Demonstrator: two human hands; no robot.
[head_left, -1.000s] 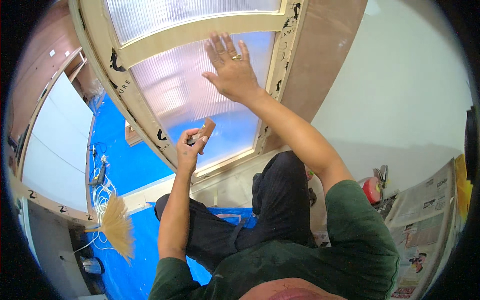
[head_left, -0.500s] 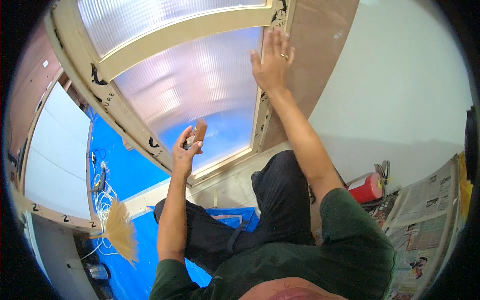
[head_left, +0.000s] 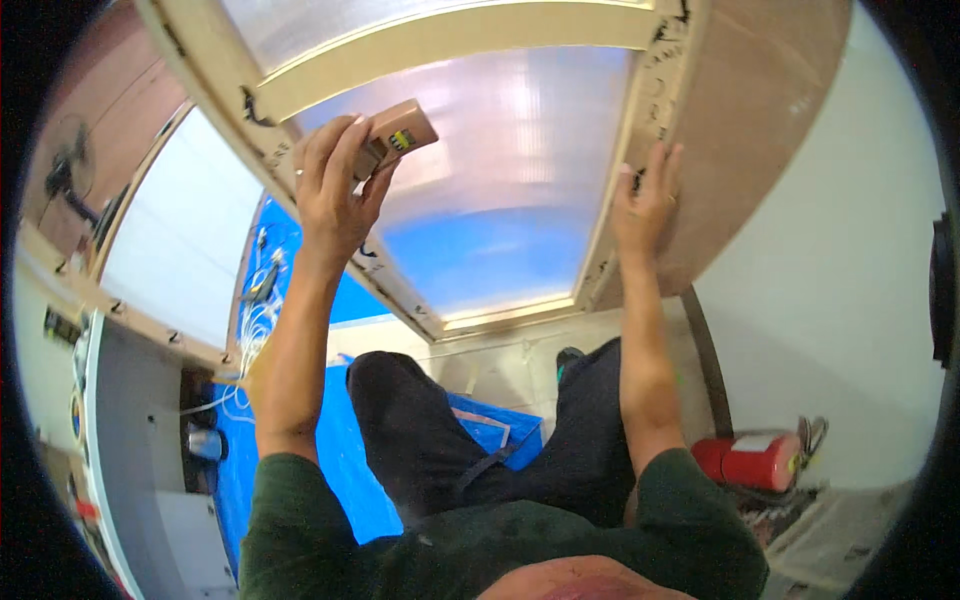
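A framed door panel (head_left: 470,25) with ribbed translucent panes stands in front of me, its pale wooden frame marked with black scribbles. My left hand (head_left: 335,190) is raised near the frame's left side, fingers wrapped round a brown hand-sized block (head_left: 405,130) with a small yellow label. The block's far end sticks out over the lower pane (head_left: 500,170); I cannot tell whether it touches anything. My right hand (head_left: 645,205) lies with fingers stretched along the right upright of the frame and holds nothing.
A red fire extinguisher (head_left: 750,460) stands low at the right by the white wall (head_left: 830,250). Blue sheeting (head_left: 350,470) covers floor at the left, with tangled white cables (head_left: 260,330) on it. A metal cup-like container (head_left: 205,444) and a fan (head_left: 70,165) are further left.
My left hand has risen up and left with the block. My right hand has slid down the frame's right upright. The view has shifted, so the door sits further right.
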